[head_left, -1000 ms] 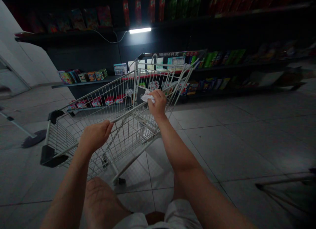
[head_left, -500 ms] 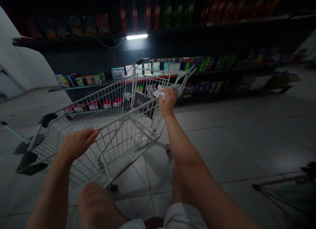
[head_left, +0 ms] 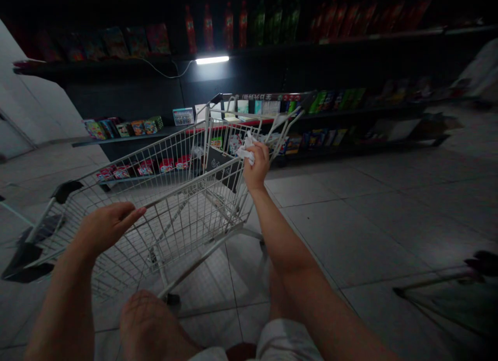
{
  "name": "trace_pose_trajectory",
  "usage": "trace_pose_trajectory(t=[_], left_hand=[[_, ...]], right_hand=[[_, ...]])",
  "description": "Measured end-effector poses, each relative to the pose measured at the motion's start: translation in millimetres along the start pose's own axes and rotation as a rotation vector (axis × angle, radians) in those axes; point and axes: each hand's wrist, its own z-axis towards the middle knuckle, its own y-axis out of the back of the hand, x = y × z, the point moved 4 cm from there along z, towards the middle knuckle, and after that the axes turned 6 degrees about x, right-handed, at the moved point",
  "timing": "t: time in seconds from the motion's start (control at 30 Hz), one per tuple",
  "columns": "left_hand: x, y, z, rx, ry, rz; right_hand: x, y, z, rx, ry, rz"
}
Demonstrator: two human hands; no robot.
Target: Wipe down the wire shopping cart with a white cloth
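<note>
A wire shopping cart stands sideways in front of me, its basket showing no goods inside. My left hand is closed over the near top rail, toward the cart's front end. Pinched in my right hand is a crumpled white tissue, held at the near rail by the handle end. The tissue's lower part and the fingertips are partly hidden. A dark panel with white markings hangs inside the basket, just left of the right hand.
Behind the cart runs a dark shelf with bottles, boxes and packets, lit by a tube light. My knee is close to the cart's near wheel. A dark-framed object lies at the lower right on the tiled floor.
My right hand has shifted slightly left and down, and more of the tissue shows above it. The cart and my left hand sit a little farther left in the view.
</note>
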Motion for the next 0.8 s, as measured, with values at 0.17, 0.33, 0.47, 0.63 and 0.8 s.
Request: trace_pose_trajectory(t=[0.17,0.33,0.47,0.63,0.8], left_hand=[[-63.6,6.7,27.8,-0.014,-0.145,0.005],[-92.0,-2.2,43.2,0.005,-0.167,0.134],[-89.1,-4.1,43.6,-0.029,-0.168,0.163],[-89.5,-4.9,45.5,-0.061,-0.177,0.202],[-94.1,-5.4,48.1,-0.089,-0.153,0.237]], right_hand=[[20.5,-31.8,-114.1,0.077,-0.049,0.097],[2.3,-10.1,-115.1,0.170,-0.014,0.108],[-25.7,19.1,-3.2,-0.116,-0.018,-0.072],[-43.1,-6.4,29.6,-0.049,-0.048,-0.017],[-40.9,-44.4,-119.3,0.015,-0.178,0.088]])
